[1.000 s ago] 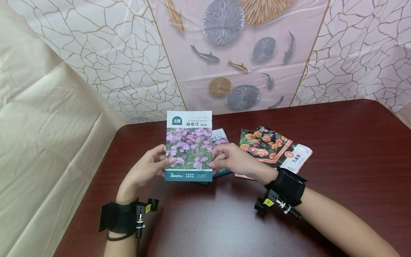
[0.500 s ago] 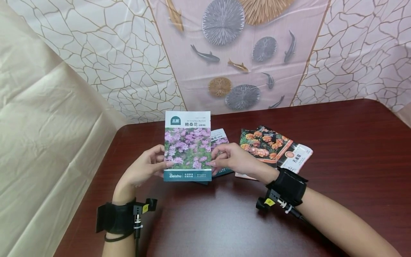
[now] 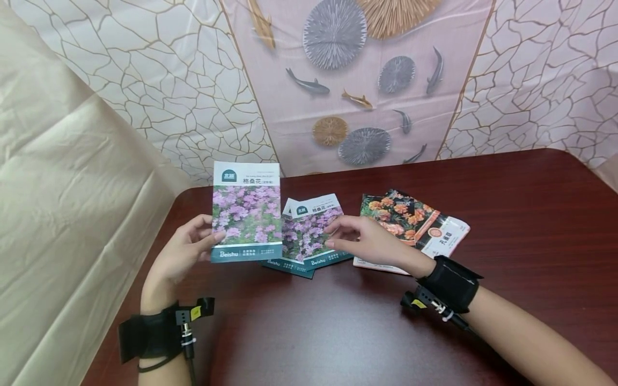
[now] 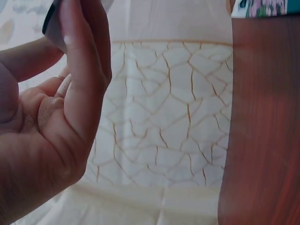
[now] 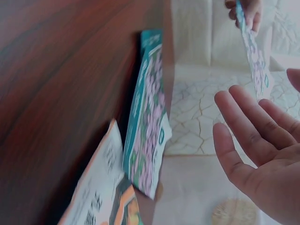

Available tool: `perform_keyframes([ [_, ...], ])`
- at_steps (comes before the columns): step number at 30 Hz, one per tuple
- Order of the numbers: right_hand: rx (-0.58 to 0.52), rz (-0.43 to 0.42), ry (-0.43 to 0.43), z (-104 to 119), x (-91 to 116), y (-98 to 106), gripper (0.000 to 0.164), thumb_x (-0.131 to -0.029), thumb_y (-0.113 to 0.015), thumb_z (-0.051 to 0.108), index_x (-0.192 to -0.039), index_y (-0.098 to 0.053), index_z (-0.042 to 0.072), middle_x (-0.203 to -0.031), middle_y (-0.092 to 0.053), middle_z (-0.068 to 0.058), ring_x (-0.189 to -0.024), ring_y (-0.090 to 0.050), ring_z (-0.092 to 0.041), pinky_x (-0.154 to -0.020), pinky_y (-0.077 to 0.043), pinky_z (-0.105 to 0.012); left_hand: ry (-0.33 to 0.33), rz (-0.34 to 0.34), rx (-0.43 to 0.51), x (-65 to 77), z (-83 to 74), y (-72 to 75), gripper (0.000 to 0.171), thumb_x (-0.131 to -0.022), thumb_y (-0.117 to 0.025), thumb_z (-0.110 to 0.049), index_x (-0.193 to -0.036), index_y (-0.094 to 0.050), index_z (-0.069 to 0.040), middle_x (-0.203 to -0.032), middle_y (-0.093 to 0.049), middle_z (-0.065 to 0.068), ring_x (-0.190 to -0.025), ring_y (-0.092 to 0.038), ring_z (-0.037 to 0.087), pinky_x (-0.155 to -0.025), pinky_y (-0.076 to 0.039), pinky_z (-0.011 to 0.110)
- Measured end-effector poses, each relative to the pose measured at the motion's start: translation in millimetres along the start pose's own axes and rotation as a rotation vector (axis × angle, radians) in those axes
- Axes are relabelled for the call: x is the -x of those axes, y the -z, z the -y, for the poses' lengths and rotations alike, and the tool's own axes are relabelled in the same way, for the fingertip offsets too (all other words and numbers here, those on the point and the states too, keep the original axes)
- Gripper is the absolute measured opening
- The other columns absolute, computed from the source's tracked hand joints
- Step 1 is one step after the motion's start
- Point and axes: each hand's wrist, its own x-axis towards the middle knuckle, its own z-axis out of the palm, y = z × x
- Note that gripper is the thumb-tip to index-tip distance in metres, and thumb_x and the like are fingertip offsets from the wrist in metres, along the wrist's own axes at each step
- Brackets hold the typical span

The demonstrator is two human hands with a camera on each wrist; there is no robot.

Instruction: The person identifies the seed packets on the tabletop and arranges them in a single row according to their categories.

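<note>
Head view shows, nearest, the left hand [image 3: 181, 249] pinching the lower left edge of a flat, rectangular white-and-teal packet with pink-purple flowers [image 3: 247, 214], thumb on its front, raised above the dark red-brown wood-grain table [image 3: 521, 214]. It should be light and thin, stiff enough to stay flat from one edge, though its smooth surface could slip and a hard squeeze might crease it; the side edges look the best hold, thumb flat on the front. Its teal band reads "Beishu" and its white top "格桑花"; the smallest print is too fine to read. The right hand [image 3: 369, 241] holds nothing, its fingers loosely bent and, in the right wrist view, spread and apart from any packet. Near its fingertips a matching purple-flowered packet [image 3: 309, 236] lies on the table, overlapping a teal-edged packet [image 3: 289, 266]; both carry "Beishu". To the right, partly hidden by the right arm [image 3: 521, 340], an orange-flowered packet [image 3: 379, 206] overlaps a slanted, white-ended packet [image 3: 446, 236] lettered "孔雀草". Behind the table hangs a pale pink-and-white cloth [image 3: 318, 107] printed with fish and round discs in grey and gold
</note>
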Motion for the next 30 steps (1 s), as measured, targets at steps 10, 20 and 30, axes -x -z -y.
perform_keyframes([
  [10, 0.385, 0.060, 0.073, -7, 10, 4, 0.044, -0.087, -0.062, 0.028, -0.122, -0.056, 0.002, -0.119, -0.058, -0.012, -0.110, -0.053, -0.024, -0.090, -0.043, -0.043, 0.099, -0.085, -0.033, 1.6, 21.8, 18.2, 0.039, -0.093, -0.054, -0.023, -0.119, -0.041, 0.004, -0.087, -0.063, 0.003, -0.071, -0.060, 0.013, -0.063, -0.052, 0.027],
  [20, 0.565, 0.136, 0.228, -8, 12, -11, 0.046, -0.086, -0.063, 0.036, -0.121, -0.058, 0.007, -0.121, -0.057, -0.009, -0.116, -0.048, -0.025, -0.095, -0.037, -0.046, 0.235, -0.130, -0.018, 1.5, 42.2, 29.9, 0.045, -0.095, -0.051, -0.025, -0.125, -0.038, 0.006, -0.087, -0.063, 0.003, -0.072, -0.063, 0.012, -0.070, -0.054, 0.033],
  [30, 0.608, 0.187, 0.281, -3, 11, -25, 0.047, -0.086, -0.063, 0.035, -0.123, -0.057, 0.007, -0.120, -0.057, -0.005, -0.115, -0.048, -0.021, -0.099, -0.034, -0.044, 0.326, -0.143, -0.043, -0.7, 59.7, 37.3, 0.047, -0.095, -0.050, -0.025, -0.130, -0.038, 0.006, -0.087, -0.062, 0.002, -0.072, -0.060, 0.010, -0.072, -0.053, 0.033],
])
